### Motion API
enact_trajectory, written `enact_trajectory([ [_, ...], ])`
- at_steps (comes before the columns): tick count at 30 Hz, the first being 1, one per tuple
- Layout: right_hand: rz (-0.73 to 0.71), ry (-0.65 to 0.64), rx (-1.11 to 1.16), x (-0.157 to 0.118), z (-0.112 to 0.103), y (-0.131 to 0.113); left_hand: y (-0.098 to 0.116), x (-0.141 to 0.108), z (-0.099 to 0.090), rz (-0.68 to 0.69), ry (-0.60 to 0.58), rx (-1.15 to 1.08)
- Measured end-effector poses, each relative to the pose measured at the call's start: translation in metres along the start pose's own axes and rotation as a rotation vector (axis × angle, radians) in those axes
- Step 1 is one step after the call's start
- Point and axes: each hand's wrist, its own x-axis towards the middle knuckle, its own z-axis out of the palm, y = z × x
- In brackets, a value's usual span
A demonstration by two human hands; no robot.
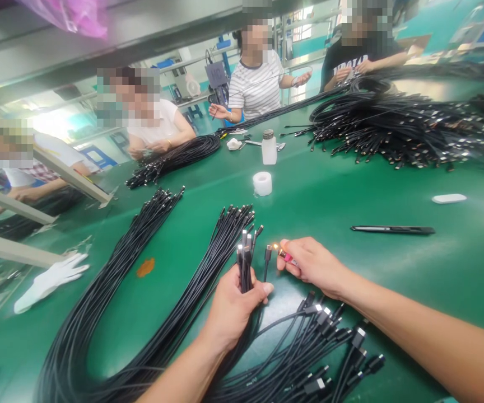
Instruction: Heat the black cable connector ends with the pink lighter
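Flame [275, 247] burns at the tip of a pink plastic lighter [287, 257] pinched in the right hand [314, 266], and on my feed it sits just to the right of the upright metal connector on a lone black cable [268, 254]. The left hand [231, 313] is closed around a bundle of black cables [245, 266], their long axes near vertical, connector ends up, with the flame on the right hand's side. Below both hands, a loose heap of black cables [305, 352] lies on the green table [447, 280]. A long black cable bundle [107, 274] runs toward the table's left edge. Farther off stand a white tape roll [262, 183] and a clear plastic bottle with a metal cap [269, 148], and a person in a striped shirt [255, 84] sits beyond the far edge.
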Motion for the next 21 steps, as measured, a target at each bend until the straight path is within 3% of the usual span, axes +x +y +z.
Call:
enact_trajectory([
  [10,0.014,-0.024,-0.090,-0.0013,0.0032,0.0004,-0.0011,0.0004,0.0004,0.014,-0.019,0.017],
  [16,-0.060,-0.162,-0.235,-0.0060,0.0031,-0.0004,-0.0012,0.0005,-0.0011,-0.003,-0.026,-0.048],
  [18,-0.027,-0.162,-0.181,-0.0049,0.0020,-0.0002,-0.0007,0.0009,-0.0015,-0.006,-0.033,-0.058],
  [21,0.062,-0.053,0.035,-0.0009,0.0000,-0.0001,0.0008,0.0011,-0.0011,-0.011,-0.051,-0.082],
])
